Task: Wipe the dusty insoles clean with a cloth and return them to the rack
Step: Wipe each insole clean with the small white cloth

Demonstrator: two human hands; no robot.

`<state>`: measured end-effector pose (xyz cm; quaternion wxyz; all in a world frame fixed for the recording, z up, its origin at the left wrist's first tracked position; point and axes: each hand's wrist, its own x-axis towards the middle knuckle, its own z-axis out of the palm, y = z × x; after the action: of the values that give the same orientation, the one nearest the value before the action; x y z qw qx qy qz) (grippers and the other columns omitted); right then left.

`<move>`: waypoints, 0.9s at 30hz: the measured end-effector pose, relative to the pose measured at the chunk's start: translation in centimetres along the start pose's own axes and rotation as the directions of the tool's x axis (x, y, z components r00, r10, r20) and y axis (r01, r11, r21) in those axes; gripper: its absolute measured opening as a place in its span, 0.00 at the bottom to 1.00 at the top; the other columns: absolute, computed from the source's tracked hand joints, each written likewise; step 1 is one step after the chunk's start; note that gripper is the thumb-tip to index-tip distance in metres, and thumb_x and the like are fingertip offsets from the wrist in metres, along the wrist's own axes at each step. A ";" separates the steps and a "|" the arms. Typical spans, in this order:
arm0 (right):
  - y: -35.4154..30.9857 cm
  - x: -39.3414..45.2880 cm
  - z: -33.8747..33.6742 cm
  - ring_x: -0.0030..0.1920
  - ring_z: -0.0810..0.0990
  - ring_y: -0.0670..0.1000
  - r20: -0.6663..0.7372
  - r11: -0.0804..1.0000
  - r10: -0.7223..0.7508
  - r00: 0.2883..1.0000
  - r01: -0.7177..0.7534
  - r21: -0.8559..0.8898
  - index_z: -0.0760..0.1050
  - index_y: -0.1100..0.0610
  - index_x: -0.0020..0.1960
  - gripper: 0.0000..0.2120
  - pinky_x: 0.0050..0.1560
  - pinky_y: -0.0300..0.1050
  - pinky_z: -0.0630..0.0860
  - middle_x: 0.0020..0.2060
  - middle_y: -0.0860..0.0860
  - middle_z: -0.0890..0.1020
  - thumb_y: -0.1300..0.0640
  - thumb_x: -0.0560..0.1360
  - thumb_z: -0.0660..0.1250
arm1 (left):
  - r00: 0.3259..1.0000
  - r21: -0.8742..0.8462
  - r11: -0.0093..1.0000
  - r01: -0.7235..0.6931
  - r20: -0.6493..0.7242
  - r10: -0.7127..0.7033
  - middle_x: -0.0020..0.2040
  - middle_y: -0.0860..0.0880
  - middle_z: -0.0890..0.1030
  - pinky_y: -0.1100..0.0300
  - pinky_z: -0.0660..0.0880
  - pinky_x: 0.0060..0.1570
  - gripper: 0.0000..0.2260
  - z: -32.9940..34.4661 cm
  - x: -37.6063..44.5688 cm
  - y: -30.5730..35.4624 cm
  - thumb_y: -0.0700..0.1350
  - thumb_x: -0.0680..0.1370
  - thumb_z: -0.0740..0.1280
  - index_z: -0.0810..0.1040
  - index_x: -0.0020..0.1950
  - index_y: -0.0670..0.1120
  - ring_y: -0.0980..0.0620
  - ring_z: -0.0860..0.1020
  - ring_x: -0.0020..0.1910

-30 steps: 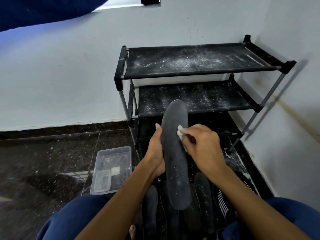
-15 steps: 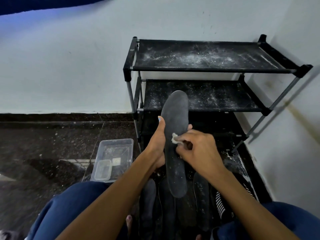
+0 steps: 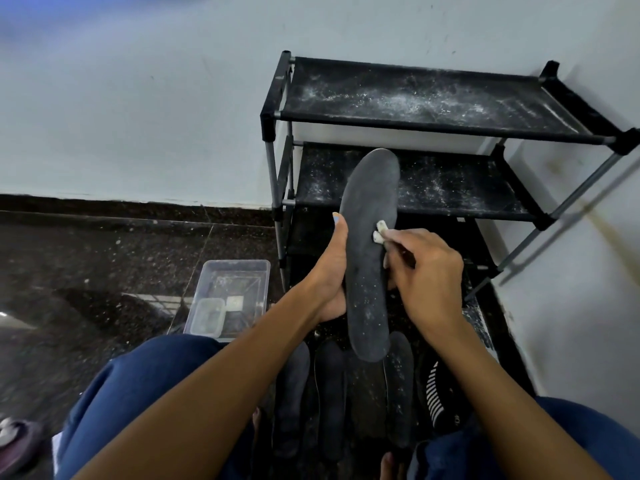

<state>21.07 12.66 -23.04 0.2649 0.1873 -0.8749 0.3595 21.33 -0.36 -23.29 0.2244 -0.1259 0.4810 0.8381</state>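
A long dark grey insole (image 3: 369, 237) with white dust specks stands upright in front of the rack. My left hand (image 3: 330, 271) grips its left edge from behind, thumb along the side. My right hand (image 3: 426, 275) pinches a small white cloth (image 3: 380, 231) and presses it against the insole's right side near the middle. The black rack (image 3: 450, 126) behind has two dusty shelves in view. Several more dark insoles (image 3: 329, 396) lie on the floor between my knees.
A clear plastic tub (image 3: 232, 296) with a smaller container inside sits on the dark speckled floor to the left. A black and white striped sock (image 3: 438, 393) lies at the right by the insoles. White walls close off the back and right.
My right hand with the cloth has slid down the insole and back up to its right side. The camera view has shifted left, so the rack sits further right.
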 end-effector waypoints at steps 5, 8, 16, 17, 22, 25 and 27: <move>-0.2 -0.4 0.3 0.42 0.81 0.48 0.118 0.997 -0.070 0.991 0.067 0.027 0.82 0.59 0.50 0.09 0.47 0.38 0.76 0.43 0.51 0.84 0.66 0.71 0.71 | 0.999 0.006 1.000 0.026 -0.023 -0.025 0.40 0.45 0.83 0.58 0.80 0.40 0.41 -0.4 0.3 -0.2 0.73 0.72 0.41 0.79 0.54 0.44 0.51 0.82 0.39; -0.8 -0.9 0.5 0.37 0.80 0.45 0.273 0.989 -0.065 0.960 0.026 0.144 0.84 0.57 0.46 0.09 0.42 0.39 0.78 0.38 0.50 0.83 0.66 0.67 0.72 | 0.998 -0.024 0.998 0.061 0.012 -0.060 0.53 0.44 0.82 0.53 0.68 0.66 0.47 -1.1 0.6 0.1 0.76 0.69 0.40 0.81 0.57 0.41 0.47 0.75 0.57; -1.0 -0.8 0.6 0.42 0.80 0.47 0.133 0.999 -0.028 0.991 0.023 0.037 0.83 0.59 0.49 0.08 0.47 0.38 0.76 0.42 0.50 0.84 0.64 0.70 0.71 | 0.999 -0.041 0.999 0.033 0.003 -0.033 0.50 0.43 0.83 0.53 0.75 0.55 0.42 -0.7 0.5 0.7 0.74 0.71 0.41 0.79 0.55 0.44 0.47 0.80 0.51; -1.2 -1.0 0.7 0.41 0.80 0.45 0.150 0.998 -0.020 0.989 0.009 0.069 0.83 0.59 0.48 0.08 0.46 0.36 0.76 0.41 0.50 0.84 0.64 0.69 0.72 | 0.999 -0.046 0.998 0.037 0.020 -0.036 0.50 0.43 0.83 0.53 0.74 0.57 0.43 -0.6 0.5 0.7 0.74 0.71 0.40 0.79 0.56 0.43 0.46 0.80 0.51; -1.7 -1.3 0.5 0.37 0.81 0.44 0.325 0.962 0.057 0.944 -0.139 0.236 0.84 0.57 0.45 0.10 0.42 0.34 0.77 0.37 0.48 0.84 0.67 0.66 0.73 | 0.998 -0.098 0.995 0.036 0.054 -0.030 0.56 0.42 0.81 0.51 0.69 0.65 0.47 -1.2 0.7 0.8 0.75 0.70 0.39 0.76 0.60 0.40 0.45 0.78 0.56; -1.5 -1.1 0.6 0.38 0.80 0.45 0.143 0.989 0.058 0.988 -0.077 0.130 0.83 0.58 0.47 0.08 0.43 0.37 0.77 0.40 0.50 0.83 0.66 0.69 0.71 | 0.998 -0.067 0.998 0.013 0.054 -0.009 0.55 0.42 0.81 0.53 0.73 0.59 0.44 -1.1 0.6 0.9 0.74 0.71 0.41 0.77 0.59 0.41 0.46 0.79 0.54; -1.3 -0.9 0.8 0.41 0.81 0.48 0.072 0.995 0.059 0.996 -0.065 0.081 0.82 0.59 0.49 0.08 0.45 0.42 0.78 0.42 0.50 0.83 0.65 0.70 0.70 | 0.999 -0.029 1.000 -0.010 0.030 0.011 0.44 0.45 0.82 0.59 0.77 0.47 0.38 -0.8 0.6 0.7 0.72 0.74 0.43 0.79 0.53 0.44 0.51 0.80 0.42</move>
<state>22.18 11.32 -23.30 0.2151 0.1834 -0.8733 0.3968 20.46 -1.17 -23.45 0.2254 -0.1137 0.4662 0.8479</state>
